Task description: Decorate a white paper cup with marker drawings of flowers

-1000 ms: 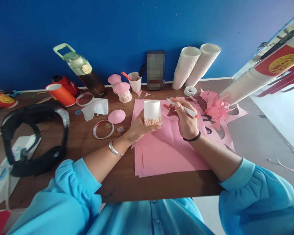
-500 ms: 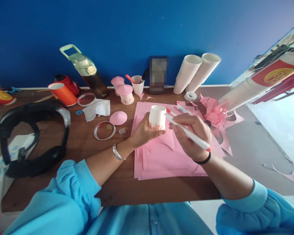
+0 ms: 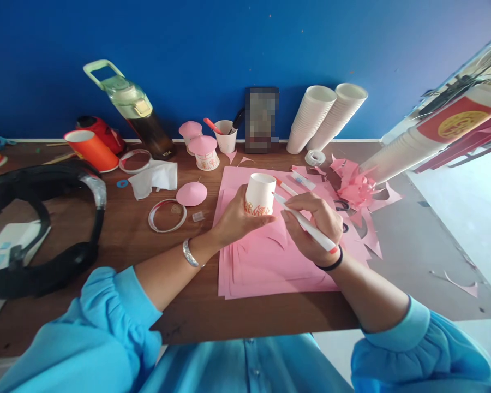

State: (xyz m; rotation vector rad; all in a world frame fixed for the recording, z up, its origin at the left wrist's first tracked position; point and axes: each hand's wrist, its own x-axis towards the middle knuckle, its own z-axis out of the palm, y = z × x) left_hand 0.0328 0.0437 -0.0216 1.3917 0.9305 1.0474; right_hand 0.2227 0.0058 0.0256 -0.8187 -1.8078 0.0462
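Observation:
My left hand is wrapped round a white paper cup, held wide end down above pink paper sheets. Orange-red drawn marks run along the cup's lower part. Between the fingers of my right hand is a white marker, its tip close to the cup's right side; whether it touches I cannot tell. A second marker with an orange-red end lies on the paper behind. Left of the sheets sits a pink paper cone. Farther back, a decorated cup wears a pink cone roof.
Stacked white cups stand by the wall, right of a phone-like dark slab. Pink scraps and scissors lie right. At left are a bottle, an orange cup, tape rolls and a black headset-like band.
The marker in my right hand has come nearer the cup's side. My left hand keeps its hold on the cup. The whole view has shifted slightly.

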